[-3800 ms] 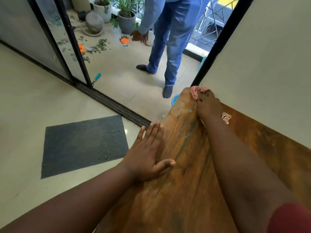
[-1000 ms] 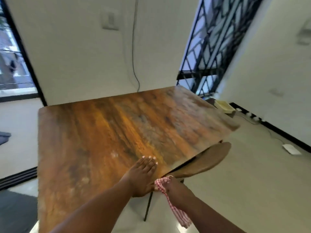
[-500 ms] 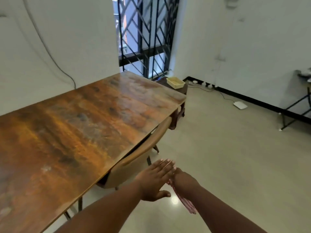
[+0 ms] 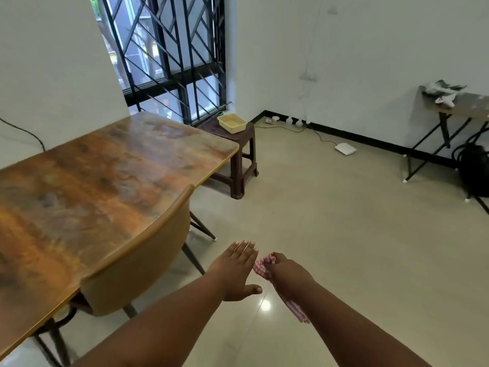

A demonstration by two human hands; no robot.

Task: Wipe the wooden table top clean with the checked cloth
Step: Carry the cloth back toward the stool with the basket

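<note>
The wooden table top (image 4: 100,176) fills the left of the view, brown and glossy. My right hand (image 4: 287,268) is off the table, over the floor to its right, closed around the red-and-white checked cloth (image 4: 260,267); a tail of the cloth hangs below my wrist. My left hand (image 4: 236,268) hovers flat beside it, fingers together and extended, holding nothing. Neither hand touches the table.
A tan chair (image 4: 143,263) is tucked under the table's near edge. A dark stool (image 4: 235,152) with a yellow tray (image 4: 232,123) stands at the table's far corner. A small folding table (image 4: 455,109) and black bag (image 4: 473,165) are at right. A white device (image 4: 345,148) lies on the floor.
Both hands have left the table edge and now hang over the floor to its right. The view has swung right, away from the table, with the cloth still in my right hand.
</note>
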